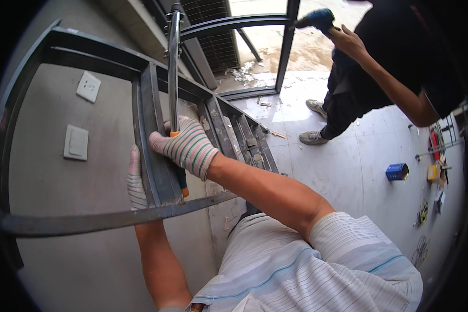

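Observation:
A dark grey metal frame [96,222] with several crossbars, like a ladder or stair section, slants across the left and middle. My right hand [187,145], in a striped knit glove, is wrapped round the dark, orange-ended grip of a long tool with a shiny steel shaft [173,78]. I cannot make out the tool's far end. Below that hand, the grip's end rests near a wide crossbar. My left hand [136,182], gloved too, lies along the left side of this crossbar, its visible finger stretched out; the crossbar hides the rest.
A co-worker [379,62] stands at the far right, holding a blue power drill [317,20] against a dark door frame [285,57]. On the grey wall are a socket [88,87] and a switch [76,142]. A blue can [397,172] and tools lie on the tiled floor.

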Available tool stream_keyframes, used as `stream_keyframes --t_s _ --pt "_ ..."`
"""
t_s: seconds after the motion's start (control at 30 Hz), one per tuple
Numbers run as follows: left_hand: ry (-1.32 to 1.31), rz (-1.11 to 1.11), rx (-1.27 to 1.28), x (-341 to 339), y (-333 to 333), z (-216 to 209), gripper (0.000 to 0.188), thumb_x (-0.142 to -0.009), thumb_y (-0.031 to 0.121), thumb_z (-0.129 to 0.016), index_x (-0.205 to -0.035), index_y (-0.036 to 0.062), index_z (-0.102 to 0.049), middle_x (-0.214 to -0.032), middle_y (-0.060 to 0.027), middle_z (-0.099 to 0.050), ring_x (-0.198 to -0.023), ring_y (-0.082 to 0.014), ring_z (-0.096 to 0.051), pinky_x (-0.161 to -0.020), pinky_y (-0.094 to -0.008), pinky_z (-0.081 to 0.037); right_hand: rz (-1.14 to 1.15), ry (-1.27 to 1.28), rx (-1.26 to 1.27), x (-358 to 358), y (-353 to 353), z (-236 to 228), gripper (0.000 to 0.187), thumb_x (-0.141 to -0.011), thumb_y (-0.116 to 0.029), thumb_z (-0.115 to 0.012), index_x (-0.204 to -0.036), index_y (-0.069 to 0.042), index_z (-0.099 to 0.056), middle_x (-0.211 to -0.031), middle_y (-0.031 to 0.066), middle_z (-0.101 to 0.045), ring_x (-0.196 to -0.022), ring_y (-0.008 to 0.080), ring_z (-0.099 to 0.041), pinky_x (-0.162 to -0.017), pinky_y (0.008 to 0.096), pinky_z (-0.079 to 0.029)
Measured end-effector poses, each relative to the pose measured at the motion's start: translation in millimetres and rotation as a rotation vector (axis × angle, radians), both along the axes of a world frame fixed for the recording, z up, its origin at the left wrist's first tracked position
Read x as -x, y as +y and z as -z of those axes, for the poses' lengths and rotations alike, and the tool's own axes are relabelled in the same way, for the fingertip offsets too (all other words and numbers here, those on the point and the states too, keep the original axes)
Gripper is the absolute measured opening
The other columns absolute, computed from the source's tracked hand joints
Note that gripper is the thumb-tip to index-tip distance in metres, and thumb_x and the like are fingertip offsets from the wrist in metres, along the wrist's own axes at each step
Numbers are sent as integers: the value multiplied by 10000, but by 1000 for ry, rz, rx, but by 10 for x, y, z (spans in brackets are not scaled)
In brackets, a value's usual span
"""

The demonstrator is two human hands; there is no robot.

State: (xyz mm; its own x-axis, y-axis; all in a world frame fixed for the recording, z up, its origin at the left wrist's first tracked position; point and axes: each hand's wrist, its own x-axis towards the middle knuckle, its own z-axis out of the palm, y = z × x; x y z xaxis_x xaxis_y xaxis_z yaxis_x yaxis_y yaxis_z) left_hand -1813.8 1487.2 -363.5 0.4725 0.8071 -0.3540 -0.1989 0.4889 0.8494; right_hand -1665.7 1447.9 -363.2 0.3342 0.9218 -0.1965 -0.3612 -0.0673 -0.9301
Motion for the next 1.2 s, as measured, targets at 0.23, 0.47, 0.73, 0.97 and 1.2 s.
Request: stream_keyframes --t_s 0.23,0.47,0.73,0.97,1.2 --pt "4 172 -19 -257 -121 -129 800 -975 643 -493 -1356 -60 -535 -1058 -245 -686 -795 -314 -739 -648 -411 -661 142 -77 32 -164 -305 -99 608 -793 -369 -830 -1154 64 -603 -975 150 -680 -868 195 -685 -783 296 -592" --pt "-58 280 -30 -561 -297 -223 749 -1000 574 -493 -1356 -86 -513 -1083 -268 -682 -829 -330 -747 -697 -428 -670 240 -100 -32 -542 -718 -232 619 -802 -372 -823 -1189 53 -591 -1012 144 -669 -889 191 -675 -802 298 -585" --pt "-141 294 -168 -781 -452 -447 349 -1011 367 -637 -859 54 -612 -643 -24 -486 -463 -102 -394 -383 -253 -302 282 -42 -66 -1086 -1251 -412 569 -792 -338 -812 -1144 54 -601 -905 128 -683 -783 159 -681 -703 278 -593" --pt "63 137 -326 -746 -455 -394 382 -1051 393 -553 -843 75 -590 -583 -17 -441 -448 -101 -405 -380 -272 -350 357 -27 -148 -1477 -1549 -188 461 -804 -371 -852 -1033 0 -703 -864 52 -690 -756 110 -650 -704 244 -564" --pt "169 177 -337 -424 -414 -390 361 -1011 415 -619 -867 85 -607 -636 -7 -507 -476 -99 -430 -405 -259 -341 220 -7 -62 -1470 -1649 -210 533 -786 -357 -862 -1117 -1 -643 -975 76 -666 -841 142 -638 -781 270 -553"
